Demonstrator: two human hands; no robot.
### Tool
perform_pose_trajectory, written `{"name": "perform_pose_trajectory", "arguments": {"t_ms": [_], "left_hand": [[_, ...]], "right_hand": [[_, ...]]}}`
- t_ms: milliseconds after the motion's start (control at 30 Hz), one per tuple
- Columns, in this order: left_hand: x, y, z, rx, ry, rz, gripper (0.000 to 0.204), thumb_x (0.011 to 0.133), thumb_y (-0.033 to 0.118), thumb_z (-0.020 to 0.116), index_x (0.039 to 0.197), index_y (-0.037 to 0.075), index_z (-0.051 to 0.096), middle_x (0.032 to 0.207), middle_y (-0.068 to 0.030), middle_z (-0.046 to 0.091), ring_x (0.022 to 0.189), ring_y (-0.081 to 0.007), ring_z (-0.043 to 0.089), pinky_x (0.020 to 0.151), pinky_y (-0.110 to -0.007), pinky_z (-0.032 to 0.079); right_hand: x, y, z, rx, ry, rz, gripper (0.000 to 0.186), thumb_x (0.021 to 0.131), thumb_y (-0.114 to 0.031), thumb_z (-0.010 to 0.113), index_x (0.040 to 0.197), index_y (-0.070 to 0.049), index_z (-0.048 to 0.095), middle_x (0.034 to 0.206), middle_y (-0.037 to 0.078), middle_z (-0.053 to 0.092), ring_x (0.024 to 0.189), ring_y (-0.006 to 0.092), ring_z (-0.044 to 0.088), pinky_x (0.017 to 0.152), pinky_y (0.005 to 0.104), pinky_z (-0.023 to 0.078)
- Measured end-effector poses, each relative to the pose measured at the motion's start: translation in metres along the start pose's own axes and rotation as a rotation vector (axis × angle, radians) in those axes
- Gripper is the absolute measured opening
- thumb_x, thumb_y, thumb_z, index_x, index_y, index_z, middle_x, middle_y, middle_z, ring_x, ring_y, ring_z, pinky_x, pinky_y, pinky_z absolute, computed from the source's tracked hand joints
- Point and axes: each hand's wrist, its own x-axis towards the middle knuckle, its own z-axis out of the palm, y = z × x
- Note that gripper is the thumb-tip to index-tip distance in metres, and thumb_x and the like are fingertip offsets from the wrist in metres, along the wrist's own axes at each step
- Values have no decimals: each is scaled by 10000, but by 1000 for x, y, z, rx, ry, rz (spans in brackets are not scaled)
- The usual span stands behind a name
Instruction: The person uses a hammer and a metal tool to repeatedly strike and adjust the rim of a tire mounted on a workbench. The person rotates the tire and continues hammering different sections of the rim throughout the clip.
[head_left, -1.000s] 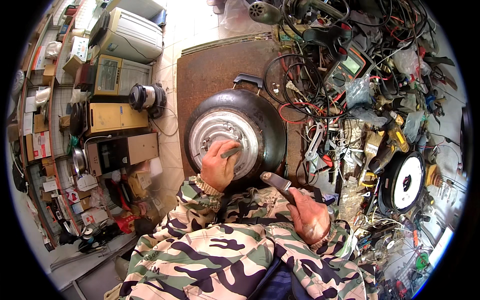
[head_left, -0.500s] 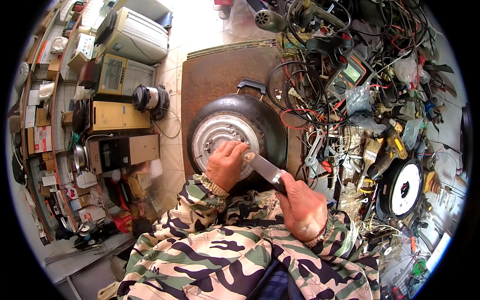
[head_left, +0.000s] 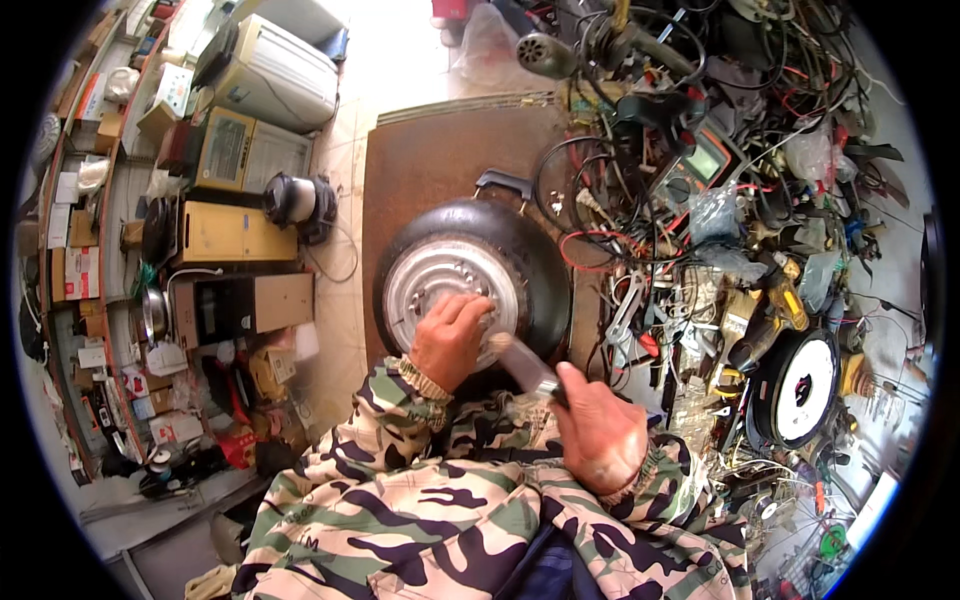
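A black round pan-like appliance (head_left: pixel 545 285) with a carry handle (head_left: pixel 505 183) lies on a rusty metal board (head_left: pixel 420 150), its ringed silver plate (head_left: pixel 415 275) facing up. My left hand (head_left: pixel 450 340) rests over this plate, fingers curled and pinched around something mostly hidden. My right hand (head_left: pixel 600 435) grips a blurred metal bar-shaped tool (head_left: pixel 525 365) with a pale worn end, which is angled up-left beside my left fingers, over the plate's lower right; whether it touches cannot be told.
Tangled cables (head_left: pixel 570 180), a multimeter (head_left: pixel 700 160), pliers, a yellow drill (head_left: pixel 790 285) and a round black-and-white part (head_left: pixel 800 390) crowd the right. On the left stand appliances (head_left: pixel 240 230), a cooker (head_left: pixel 295 200) and shelves (head_left: pixel 75 220) of boxes, beside a tiled floor (head_left: pixel 340 150).
My right hand and its tool rose up-left toward my left hand, then drew back slightly lower, now blurred. My left fingers shifted a little; the grey piece once visible in them is mostly hidden.
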Motion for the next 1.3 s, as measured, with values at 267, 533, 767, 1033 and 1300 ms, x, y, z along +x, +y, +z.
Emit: {"name": "perform_pose_trajectory", "arguments": {"t_ms": [267,533,767,1033,1300], "left_hand": [[-21,-8,-9,-296,190,-181,188,954,-3,706,1142,-11,719,1086,-184,739,1035,-354,724,917,-396,574],[-21,-6,-5,-214,69,-107,185,951,28,716,1134,-5,720,1079,-189,728,1005,-375,700,911,-421,558],[-16,-6,-5,-186,29,-87,191,935,24,706,1124,4,720,1067,-186,726,994,-395,690,901,-437,548],[-10,-6,-5,-120,-7,-13,229,904,8,715,1132,22,713,1096,-160,734,1005,-381,688,922,-432,537],[4,3,-7,21,-174,10,357,844,-11,696,1197,38,667,1170,-160,709,1055,-364,663,926,-439,549]], "right_hand": [[-65,24,3,149,-69,271,516,902,-44,763,1386,22,595,979,224,709,809,427,720,679,470,585],[-74,25,13,154,-130,261,470,911,-65,755,1354,20,623,964,209,716,793,401,717,681,453,588],[-72,28,13,142,-138,253,466,927,-88,745,1359,24,613,992,208,722,793,393,722,683,452,595],[-71,30,14,142,-122,252,481,924,-99,753,1376,-9,616,1000,197,725,802,393,726,692,452,597],[-62,31,10,162,-73,193,525,905,-87,772,1396,-10,600,982,171,716,778,393,716,659,454,588]]}}
